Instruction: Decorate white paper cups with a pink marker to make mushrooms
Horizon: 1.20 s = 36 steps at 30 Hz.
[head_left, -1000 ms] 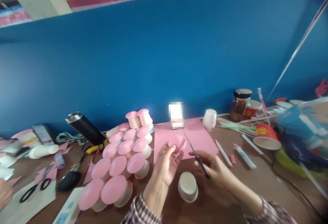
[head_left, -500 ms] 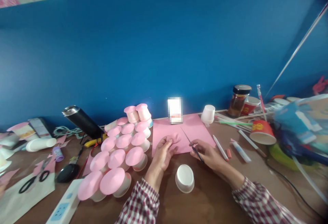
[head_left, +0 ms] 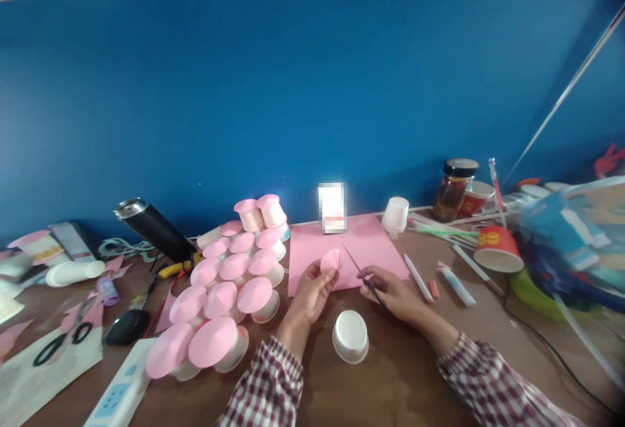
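My left hand [head_left: 312, 293] pinches a small rounded piece of pink paper [head_left: 331, 261] between thumb and fingers. Dark slim scissors [head_left: 352, 260] are gripped in my right hand [head_left: 390, 293], with the thin blade pointing up and left towards the paper. Both hands are over the near edge of a pink paper sheet [head_left: 307, 245]. Between my wrists, a white paper cup [head_left: 350, 337] stands on the brown table. To the left of my left hand are several upturned cups topped with pink paper cones [head_left: 222, 298].
A power strip [head_left: 117, 388], black-handled scissors [head_left: 63, 342] and a black flask [head_left: 153, 228] lie left. White cups [head_left: 395, 214] stand behind the sheet. Rightward are a marker [head_left: 418, 277], a glue tube [head_left: 456, 285], a jar [head_left: 455, 189] and a red cup [head_left: 498, 249].
The pink paper piece in my left hand has turned, so more of its face shows. My right hand stays in nearly the same place with the scissors.
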Each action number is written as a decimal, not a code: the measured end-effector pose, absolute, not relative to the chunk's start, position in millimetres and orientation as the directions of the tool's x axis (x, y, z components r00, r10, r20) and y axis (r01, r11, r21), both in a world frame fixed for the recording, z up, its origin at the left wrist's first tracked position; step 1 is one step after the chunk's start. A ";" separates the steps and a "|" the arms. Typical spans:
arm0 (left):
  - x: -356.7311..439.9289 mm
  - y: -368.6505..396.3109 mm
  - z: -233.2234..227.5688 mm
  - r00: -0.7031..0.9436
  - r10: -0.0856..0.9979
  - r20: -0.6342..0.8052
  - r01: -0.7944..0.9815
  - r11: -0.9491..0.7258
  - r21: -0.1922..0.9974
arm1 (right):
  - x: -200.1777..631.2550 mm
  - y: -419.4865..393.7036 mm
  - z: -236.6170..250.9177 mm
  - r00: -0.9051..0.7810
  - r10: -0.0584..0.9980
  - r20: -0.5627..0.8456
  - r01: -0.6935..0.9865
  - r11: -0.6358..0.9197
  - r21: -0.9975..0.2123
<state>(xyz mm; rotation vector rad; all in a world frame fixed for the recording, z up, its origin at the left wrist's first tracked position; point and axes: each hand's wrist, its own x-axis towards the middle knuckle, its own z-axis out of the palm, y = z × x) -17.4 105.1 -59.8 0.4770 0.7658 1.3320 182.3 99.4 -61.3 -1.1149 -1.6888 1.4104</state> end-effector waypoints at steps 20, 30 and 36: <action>-19.9 101.9 -56.0 0.047 0.963 -0.267 -0.629 0.236 0.741 | 182.0 98.1 -51.9 -0.398 0.916 0.050 0.245 0.159 -0.956; -21.9 101.0 -57.1 0.110 0.964 -0.244 -0.597 0.260 0.759 | 182.8 98.1 -51.8 -0.370 0.928 0.054 0.332 0.186 -0.925; -23.8 99.3 -58.2 0.080 0.959 -0.273 -0.556 0.270 0.786 | 184.6 96.2 -51.5 -0.369 0.928 0.042 0.325 0.171 -0.930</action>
